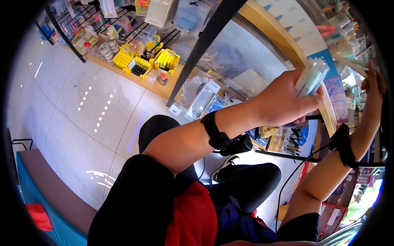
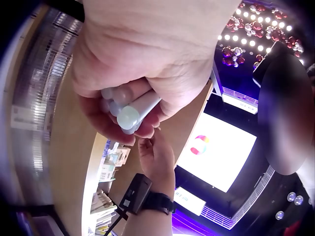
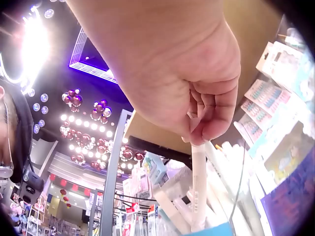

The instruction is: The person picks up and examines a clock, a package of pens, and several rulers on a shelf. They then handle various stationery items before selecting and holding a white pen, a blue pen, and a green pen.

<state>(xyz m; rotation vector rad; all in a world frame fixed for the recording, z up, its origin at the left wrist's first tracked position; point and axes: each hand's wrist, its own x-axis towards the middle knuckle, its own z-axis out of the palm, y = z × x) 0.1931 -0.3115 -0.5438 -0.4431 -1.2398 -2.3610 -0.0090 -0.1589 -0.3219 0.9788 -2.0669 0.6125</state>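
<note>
My left hand grips a bundle of several pale, tube-shaped pens with its fingers curled round them. In the left wrist view the round ends of the pens stick out past the curled fingers. At the far right of the head view, my right hand is raised among pens at the shelf. The right wrist view shows thumb and fingertips of the right hand pinching the top of a white pen, which stands upright among other pens, its lower end behind a blue edge.
Packaged goods line the shelf beside the pens. A black post and a curved wooden shelf edge stand near the left arm. Lower down are yellow boxes of small items. A blue bench sits at the left.
</note>
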